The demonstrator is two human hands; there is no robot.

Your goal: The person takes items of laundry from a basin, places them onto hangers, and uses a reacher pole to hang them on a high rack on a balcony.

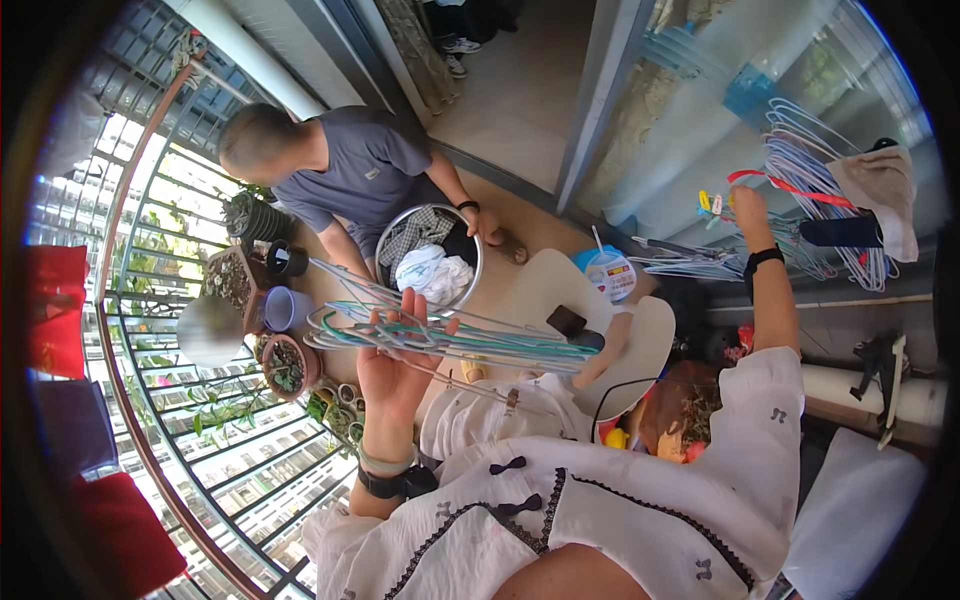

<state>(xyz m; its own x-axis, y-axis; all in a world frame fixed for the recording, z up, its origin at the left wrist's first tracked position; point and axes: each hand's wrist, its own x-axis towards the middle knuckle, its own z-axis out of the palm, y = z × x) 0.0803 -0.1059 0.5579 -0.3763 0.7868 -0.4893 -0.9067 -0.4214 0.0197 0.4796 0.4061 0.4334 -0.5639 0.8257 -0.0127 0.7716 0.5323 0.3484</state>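
Observation:
My left hand is raised in the middle, palm up, with a bundle of wire hangers in pale blue, green and white resting across it between thumb and fingers. Up at the right, my right hand is closed beside small yellow and coloured clothespins. What it grips is hidden by the fingers. A red strap runs from near that hand toward another cluster of hangers hung there. Dark and beige socks hang among them.
Across from me a person sits holding a metal basin of wet-looking laundry. A white stool carries a black phone. Potted plants line the balcony railing. A blue-and-white tub stands by the glass door.

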